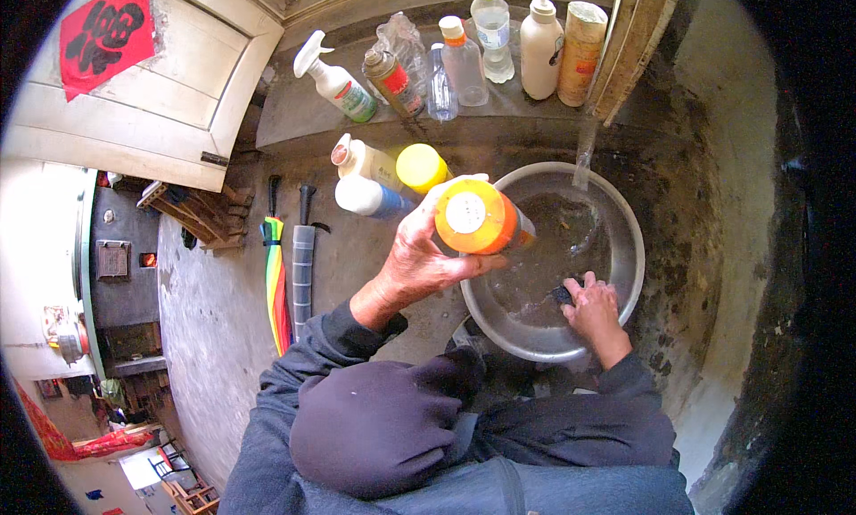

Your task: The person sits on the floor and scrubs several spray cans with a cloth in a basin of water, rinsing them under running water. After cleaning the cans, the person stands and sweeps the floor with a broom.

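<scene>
My left hand (424,247) grips a container with an orange lid (475,217), raised near the left rim of a round metal basin (635,247). A pale round sticker marks the lid, and the body behind it is mostly hidden. Inside the basin stands murky water (535,247). Low on the basin's right side, my right hand (594,307) holds a dark scrubbing pad (562,294) at the water. Just beyond my left hand are a yellow-capped container (421,168), a white-capped bottle with a blue label (374,197) and a cream bottle (368,160).
Along a ledge stand a spray bottle (341,87), an aerosol can (394,83), a pump bottle (542,47) and several other bottles. Two folded umbrellas, one rainbow (276,281) and one grey (303,267), lie on the left. A wooden post (628,53) rises behind the basin; a wall (722,247) bounds the right.
</scene>
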Tool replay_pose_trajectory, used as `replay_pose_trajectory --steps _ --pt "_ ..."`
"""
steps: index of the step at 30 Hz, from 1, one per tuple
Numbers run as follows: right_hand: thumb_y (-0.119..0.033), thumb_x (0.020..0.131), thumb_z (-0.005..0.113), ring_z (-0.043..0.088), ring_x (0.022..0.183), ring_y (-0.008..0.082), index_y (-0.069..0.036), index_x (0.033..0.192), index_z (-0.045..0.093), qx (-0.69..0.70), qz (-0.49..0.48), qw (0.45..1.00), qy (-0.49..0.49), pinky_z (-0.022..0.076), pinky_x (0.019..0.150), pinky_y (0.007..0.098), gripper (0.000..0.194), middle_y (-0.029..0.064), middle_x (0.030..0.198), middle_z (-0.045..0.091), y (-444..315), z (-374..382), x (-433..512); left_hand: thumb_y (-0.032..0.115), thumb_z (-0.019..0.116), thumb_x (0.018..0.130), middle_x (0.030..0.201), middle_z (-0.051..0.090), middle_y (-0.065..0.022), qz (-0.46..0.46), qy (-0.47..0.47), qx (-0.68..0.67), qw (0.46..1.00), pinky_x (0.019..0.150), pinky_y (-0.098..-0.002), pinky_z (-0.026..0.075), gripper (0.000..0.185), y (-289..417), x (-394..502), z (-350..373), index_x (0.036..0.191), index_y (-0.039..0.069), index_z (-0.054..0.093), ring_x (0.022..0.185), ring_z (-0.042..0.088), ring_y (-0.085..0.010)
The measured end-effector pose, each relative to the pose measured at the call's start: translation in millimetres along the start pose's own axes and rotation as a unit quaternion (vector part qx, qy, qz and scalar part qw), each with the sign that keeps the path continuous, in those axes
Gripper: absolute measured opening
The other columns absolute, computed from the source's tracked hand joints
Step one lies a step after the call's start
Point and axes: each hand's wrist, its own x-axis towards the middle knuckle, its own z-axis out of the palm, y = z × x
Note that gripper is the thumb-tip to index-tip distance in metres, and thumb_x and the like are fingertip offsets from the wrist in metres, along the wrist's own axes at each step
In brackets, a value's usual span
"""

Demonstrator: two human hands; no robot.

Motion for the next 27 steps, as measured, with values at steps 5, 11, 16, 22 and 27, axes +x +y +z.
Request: replay_pose_trajectory --steps 5,11,16,22,27 --pt "-0.034 0.087 0.086 0.072 0.105 0.0421 -0.018 0.125 0.072 0.028 -0.019 0.999 0.030 0.0559 0.092 0.0560 0.044 0.0190 0.118 0.065 6.7 8.3 -1.6 0.016 0.105 0.071 0.143 0.069 -0.0096 -0.039 0.003 -0.060 0.997 0.116 -0.0373 0.052 0.090 14.6 -3.3 -33.8 0.150 0.003 0.062 0.130 0.067 -0.0204" --pt "-0.032 0.084 0.087 0.072 0.103 0.0419 -0.019 0.129 0.073 0.025 -0.013 0.998 0.053 0.0579 0.087 0.0552 0.048 0.0185 0.119 0.067 6.4 14.6 -4.4 0.007 0.098 0.080 0.147 0.069 -0.0124 -0.024 0.104 -0.140 0.984 0.120 -0.0441 0.051 0.083 39.2 -7.6 -94.3 0.152 0.001 0.058 0.136 0.066 -0.0258" --pt "-0.029 0.083 0.086 0.072 0.103 0.0415 -0.020 0.132 0.074 0.044 -0.010 0.996 0.075 0.0582 0.088 0.0545 0.052 0.0180 0.122 0.068 8.1 15.7 -9.4 0.010 0.079 0.098 0.145 0.068 -0.0122 0.065 0.235 -0.103 0.964 0.116 -0.0440 0.055 0.062 47.9 1.4 -158.3 0.154 0.000 0.055 0.133 0.068 -0.0253" --pt "-0.031 0.087 0.086 0.069 0.109 0.0405 -0.022 0.136 0.071 0.064 -0.014 0.993 0.097 0.0569 0.090 0.0544 0.053 0.0165 0.122 0.065 10.9 20.3 -18.9 -0.001 0.089 0.092 0.144 0.067 -0.0125 0.123 0.420 0.034 0.898 0.118 -0.0406 0.051 0.068 -3.6 28.8 -209.4 0.151 0.001 0.054 0.131 0.067 -0.0243" --pt "-0.029 0.085 0.087 0.068 0.112 0.0413 -0.020 0.140 0.071 0.077 -0.016 0.992 0.099 0.0566 0.095 0.0543 0.057 0.0170 0.129 0.065 11.6 19.7 -24.6 -0.003 0.092 0.087 0.148 0.063 -0.0151 0.061 0.493 0.058 0.866 0.120 -0.0434 0.051 0.074 -72.1 47.9 -238.5 0.149 0.001 0.051 0.136 0.064 -0.0266"
